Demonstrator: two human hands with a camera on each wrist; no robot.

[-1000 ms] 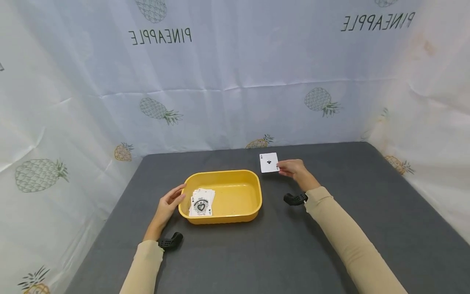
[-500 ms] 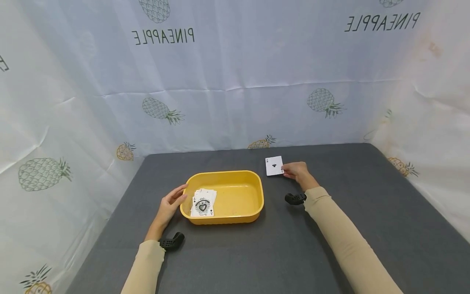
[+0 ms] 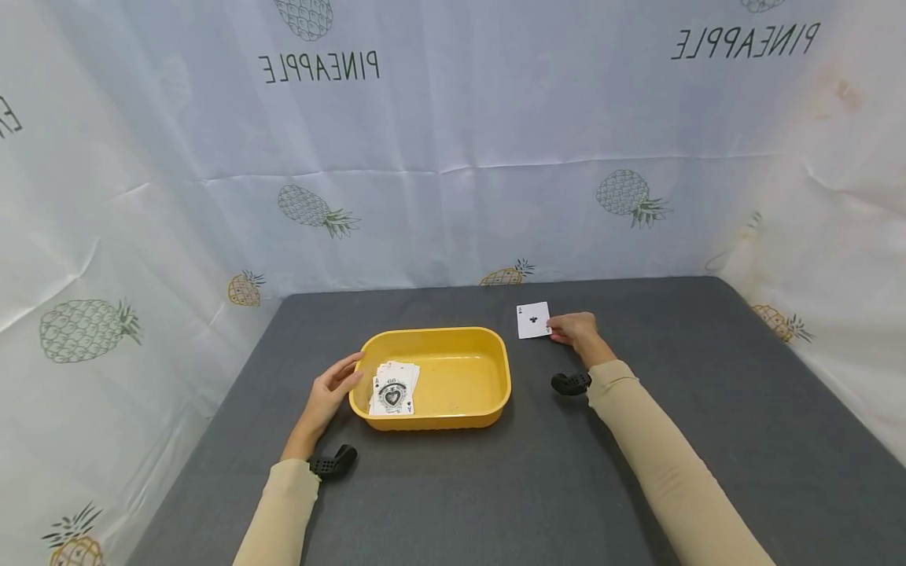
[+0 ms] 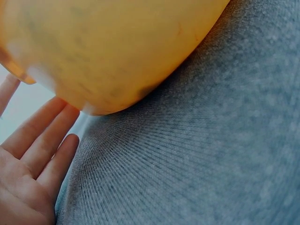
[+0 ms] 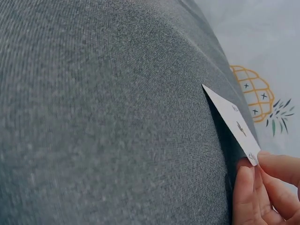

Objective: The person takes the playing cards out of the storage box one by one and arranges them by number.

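Note:
My right hand [image 3: 575, 330] pinches a white playing card [image 3: 533, 320], an ace of clubs, by its near right corner. Thumb and fingers meet on that corner in the right wrist view, and the card [image 5: 236, 124] slants above the grey cloth with a dark shadow beneath. At the left end of a yellow plastic tray [image 3: 460, 418] rests my left hand [image 3: 329, 393], its fingertips at the rim. Seen from the left wrist, the fingers [image 4: 44, 136] are fairly straight against the outer wall. A loose pile of playing cards [image 3: 393, 389], an ace on top, lies in the tray's left part.
Dark grey cloth [image 3: 453, 495] covers the table. White curtains [image 3: 439, 220] printed with pineapples hang behind it and along both sides. Black wrist cameras [image 3: 570, 384] sit by each sleeve, low over the table.
My right hand has drawn the ace of clubs a little to the right and nearer, farther from the tray. The left hand keeps its place at the tray's end. The view has shifted slightly.

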